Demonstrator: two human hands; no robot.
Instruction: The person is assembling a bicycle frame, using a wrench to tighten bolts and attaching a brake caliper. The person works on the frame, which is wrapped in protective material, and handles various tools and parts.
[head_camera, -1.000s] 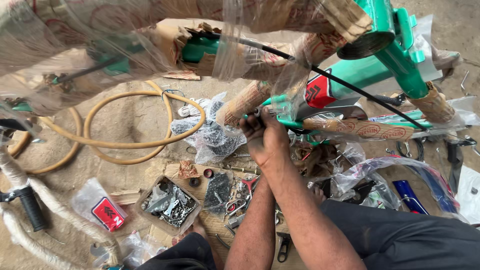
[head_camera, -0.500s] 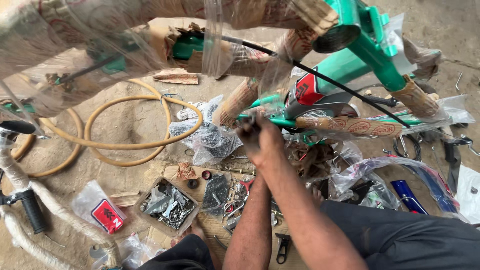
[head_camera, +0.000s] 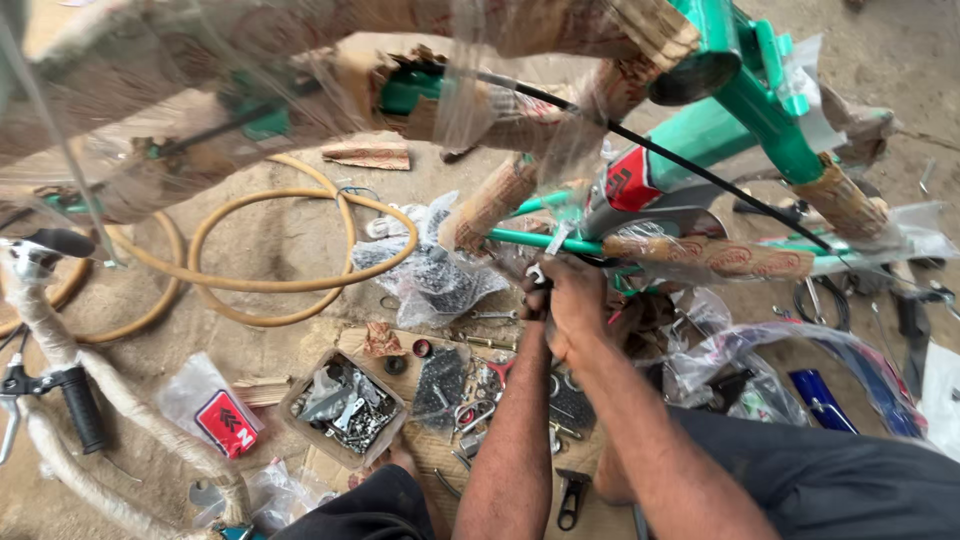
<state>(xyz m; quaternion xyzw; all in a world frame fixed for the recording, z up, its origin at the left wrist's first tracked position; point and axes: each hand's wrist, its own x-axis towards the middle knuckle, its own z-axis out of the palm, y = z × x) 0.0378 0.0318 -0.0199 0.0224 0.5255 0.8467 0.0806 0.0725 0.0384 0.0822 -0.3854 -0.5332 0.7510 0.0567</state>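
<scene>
Both hands at the green bicycle frame, paper-wrapped tubes. Right hand closed around a small metal part at the thin green tube; left hand gripping just beside it, mostly hidden. Black cable runs diagonally above. Below the forearms: open box of small metal hardware on the sandy floor, coiled tan hose to its upper left.

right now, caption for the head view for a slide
Both hands grip a small metal part on a green bicycle frame, above a box of hardware.
</scene>
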